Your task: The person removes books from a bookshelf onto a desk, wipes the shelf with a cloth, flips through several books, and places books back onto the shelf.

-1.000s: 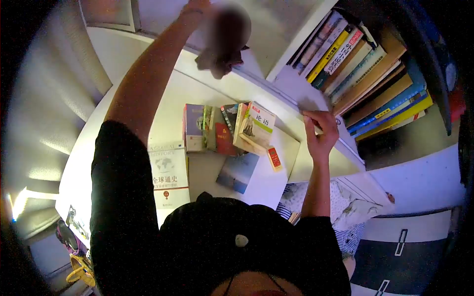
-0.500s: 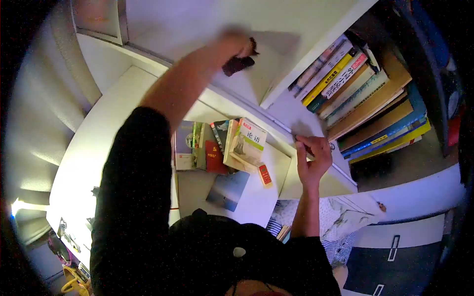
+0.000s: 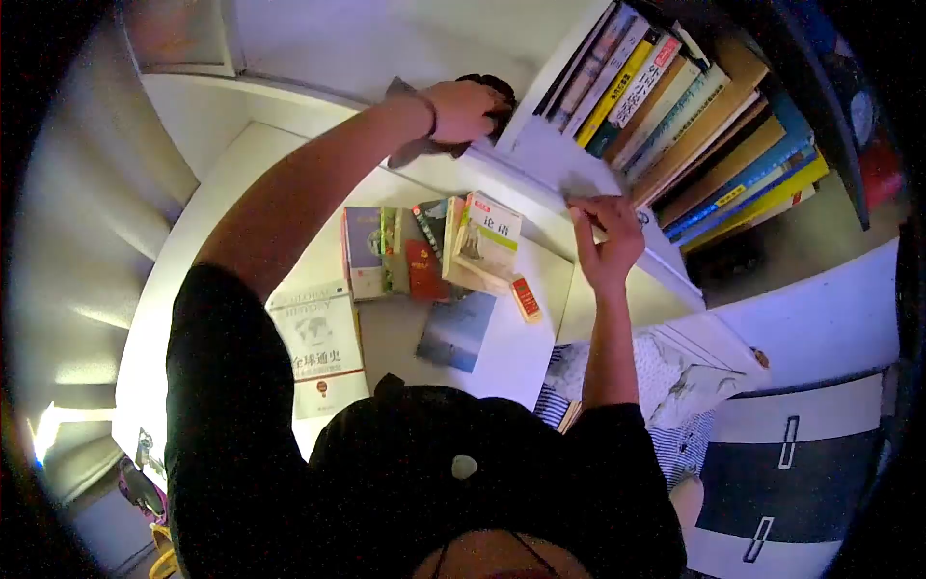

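My left hand [image 3: 463, 108] is closed over a dark cloth [image 3: 421, 151] on the white shelf board [image 3: 357, 43]. Part of the cloth hangs over the board's front edge, and a darker part bunches beyond my fingers. My right hand [image 3: 612, 236] has its fingers bent and its thumb against the shelf edge [image 3: 648, 311], below the upright books. Lower down, several books lie on the white desk, among them a pale book with a green band [image 3: 490, 236], a red booklet [image 3: 422, 270] and a blue-grey book [image 3: 456, 331].
A row of books [image 3: 641, 92] fills the shelf compartment at right. A white book with a globe [image 3: 316, 338] lies on the desk beside my left arm. A small red-and-yellow box-like item [image 3: 526, 298] is near the pale book. Patterned bedding [image 3: 675, 376] lies below right.
My left hand has moved the cloth toward the shelf's front edge and slightly right. My right hand stays at the edge. The view has shifted, uncovering the globe book.
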Motion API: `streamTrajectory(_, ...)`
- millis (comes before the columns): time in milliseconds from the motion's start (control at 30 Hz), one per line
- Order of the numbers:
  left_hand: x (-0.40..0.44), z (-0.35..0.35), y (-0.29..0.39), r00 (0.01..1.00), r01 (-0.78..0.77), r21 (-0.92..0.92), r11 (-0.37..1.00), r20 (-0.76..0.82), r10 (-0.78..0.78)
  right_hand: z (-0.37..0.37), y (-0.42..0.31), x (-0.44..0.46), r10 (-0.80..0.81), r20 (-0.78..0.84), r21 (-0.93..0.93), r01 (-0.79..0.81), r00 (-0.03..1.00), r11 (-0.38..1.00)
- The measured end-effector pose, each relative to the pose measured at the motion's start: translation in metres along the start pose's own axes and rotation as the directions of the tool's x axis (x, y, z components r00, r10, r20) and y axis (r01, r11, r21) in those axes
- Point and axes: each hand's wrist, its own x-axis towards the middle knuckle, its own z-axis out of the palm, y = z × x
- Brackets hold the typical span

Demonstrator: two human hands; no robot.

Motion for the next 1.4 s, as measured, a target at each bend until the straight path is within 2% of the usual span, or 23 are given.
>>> streamTrajectory(33,-0.019,0.014,0.0,0.969,-0.081,-0.016,0.997,-0.235,0.075,-0.001,-0.001,-0.001,0.004,0.003,0.01,-0.004,1.0,1.0)
streamTrajectory(167,-0.075,0.035,0.006,0.728,-0.291,0.141,0.946,-0.608,0.315,-0.005,-0.003,-0.004,-0.006,0.002,0.026,0.006,1.0,1.0)
streamTrajectory(233,-0.084,0.027,-0.007,0.802,-0.169,0.304,0.938,-0.511,0.31,-0.008,-0.002,-0.003,-0.018,0.016,0.052,0.017,1.0,0.998)
streamTrajectory(267,-0.084,0.037,-0.039,0.775,-0.094,0.301,0.949,-0.576,0.259,-0.007,0.002,-0.005,0.005,0.017,0.084,-0.007,1.0,0.996)
streamTrajectory(300,-0.102,0.019,-0.053,0.882,0.071,0.237,0.969,-0.468,0.05,-0.009,0.003,-0.006,0.004,0.015,0.086,-0.005,1.0,0.996)
streamTrajectory(333,-0.11,0.029,-0.116,0.776,0.013,0.265,0.964,-0.611,0.157,-0.009,0.005,-0.007,0.002,0.004,0.088,-0.003,1.0,0.996)
streamTrajectory(400,-0.16,0.015,-0.195,0.76,0.237,-0.282,0.93,-0.543,-0.358,-0.007,0.007,-0.008,0.005,-0.013,0.101,-0.004,1.0,0.995)
streamTrajectory(467,-0.175,0.016,-0.224,0.645,0.293,-0.268,0.918,-0.653,-0.397,-0.007,0.008,-0.005,-0.142,-0.047,0.041,0.144,0.989,0.989)
streamTrajectory(533,-0.157,0.026,-0.221,0.705,0.251,-0.098,0.963,-0.663,-0.251,-0.006,0.003,-0.004,-0.083,-0.038,0.038,0.085,0.996,0.996)
streamTrajectory(567,-0.139,0.012,-0.148,0.78,0.435,0.076,0.897,-0.531,-0.332,-0.004,0.0,-0.004,-0.033,-0.018,0.029,0.033,0.999,0.999)
streamTrajectory(633,-0.082,0.08,-0.096,0.75,0.078,0.018,0.997,-0.66,-0.047,-0.004,-0.002,0.0,-0.081,0.013,-0.02,0.081,0.997,0.996)
streamTrajectory(700,-0.071,0.062,0.016,0.664,-0.1,0.181,0.978,-0.72,0.202,-0.002,0.0,-0.002,-0.078,-0.015,-0.01,0.077,0.997,0.997)
streamTrajectory(767,-0.069,0.053,0.018,0.676,-0.176,0.034,0.984,-0.722,0.146,-0.003,-0.003,0.0,-0.098,-0.024,0.014,0.099,0.995,0.995)
streamTrajectory(800,-0.069,0.054,0.002,0.617,-0.21,0.167,0.963,-0.742,0.263,-0.003,-0.004,-0.001,-0.099,-0.031,0.024,0.1,0.995,0.995)
streamTrajectory(867,-0.087,0.045,-0.049,0.685,-0.083,0.307,0.948,-0.673,0.278,-0.003,-0.005,-0.001,-0.117,-0.017,0.031,0.118,0.993,0.993)
streamTrajectory(933,-0.11,0.036,-0.113,0.724,0.112,0.188,0.976,-0.688,0.05,-0.004,-0.008,0.002,-0.142,-0.018,0.02,0.143,0.99,0.99)
streamTrajectory(967,-0.134,0.002,-0.104,0.817,0.229,0.171,0.958,-0.569,-0.093,-0.003,-0.006,0.001,-0.145,-0.022,0.025,0.146,0.989,0.989)
streamTrajectory(1067,-0.15,0.024,-0.22,0.771,0.431,0.373,0.822,-0.626,-0.121,0.0,0.001,-0.001,-0.183,-0.044,-0.064,0.18,0.982,0.982)
streamTrajectory(1133,-0.149,0.017,-0.227,0.749,0.45,0.38,0.808,-0.654,-0.11,0.0,0.001,0.0,-0.167,-0.042,-0.052,0.165,0.985,0.985)
streamTrajectory(1233,-0.138,0.012,-0.19,0.718,0.559,0.179,0.81,-0.593,-0.365,0.0,-0.001,-0.003,-0.165,-0.053,-0.027,0.164,0.985,0.986)
streamTrajectory(1267,-0.127,0.028,-0.205,0.62,0.551,0.018,0.834,-0.678,-0.395,0.001,-0.002,0.0,-0.195,-0.088,-0.026,0.193,0.977,0.981)
streamTrajectory(1333,-0.115,0.03,-0.173,0.584,0.464,-0.097,0.88,-0.714,-0.386,0.001,0.002,0.002,-0.216,-0.085,-0.065,0.211,0.973,0.975)
streamTrajectory(1400,-0.101,0.049,-0.116,0.493,0.214,-0.025,0.976,-0.86,-0.13,0.002,0.002,-0.002,-0.116,-0.036,-0.024,0.116,0.993,0.993)
